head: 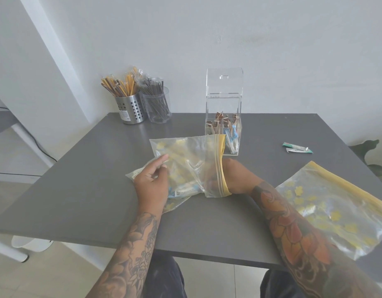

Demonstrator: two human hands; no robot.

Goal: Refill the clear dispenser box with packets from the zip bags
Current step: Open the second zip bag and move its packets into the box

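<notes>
Clear zip bag [185, 166] pinched by left fingers [162, 160] (right hand [215, 179] inside).

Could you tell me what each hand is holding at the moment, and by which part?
The left hand pinches the zip bag by its closed bottom end. The right hand is inside the bag's open mouth; whether it holds a packet cannot be told.

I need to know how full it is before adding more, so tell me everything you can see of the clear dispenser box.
The clear dispenser box looks like acrylic: a tall, upright case with its hinged lid raised and a slot cut near the lid's top. It stands on the grey table near the wall, behind the zip bag. Only the bottom part is filled: brown-tipped packets behind, blue-and-white ones in front. Neither hand touches it.
</notes>
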